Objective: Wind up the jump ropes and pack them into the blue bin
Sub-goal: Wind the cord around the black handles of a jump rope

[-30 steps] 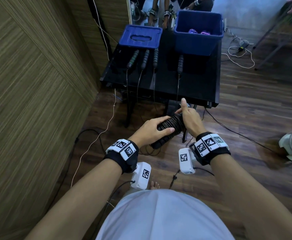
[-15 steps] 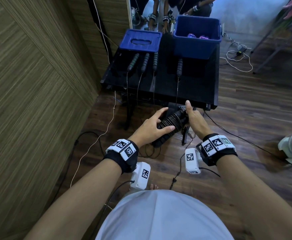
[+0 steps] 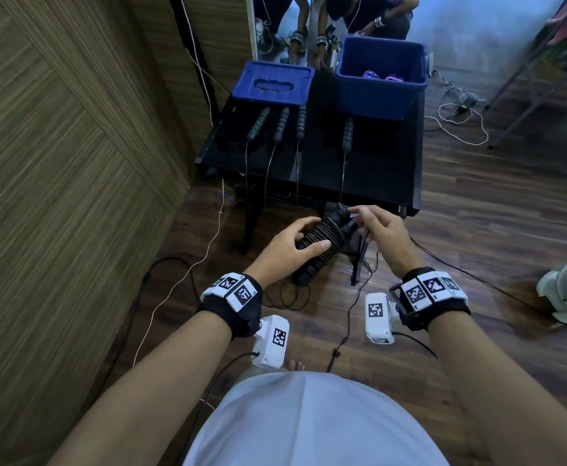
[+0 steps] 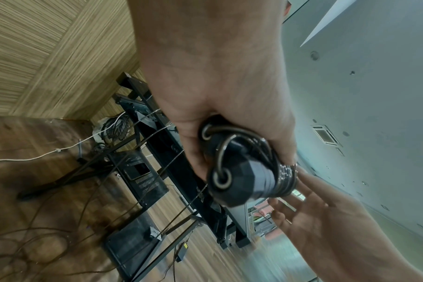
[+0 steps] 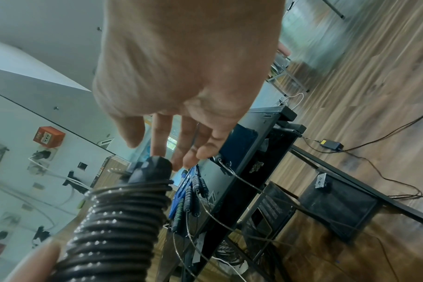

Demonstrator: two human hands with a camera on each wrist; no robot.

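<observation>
Item in hand: one black jump rope [image 3: 322, 240], its cable coiled tightly round the paired handles. The left hand [image 3: 288, 245] clenched this bundle about its middle, thumb over the coils. At the far end of the bundle, beyond that grasp, the right hand [image 3: 381, 230] hovered with fingers loosely spread; whether its fingertips [image 5: 190, 160] pinched the loose cable end could not be told.

Packed: the blue bin [image 3: 381, 90] stood on the black table [image 3: 369, 176], well beyond both hands, and already held pink and purple wound items, apparently ropes.

Outstanding: four more handles [image 3: 282, 124] lay on the table ahead of the grasp, beside the bin's blue lid [image 3: 275, 84], their cables [image 3: 265, 176] hanging over the near edge, unwound.

Judgement: task partly complete. The held rope appeared nearly wound, needing its tail secured before binning; the ropes on the table remained.
</observation>
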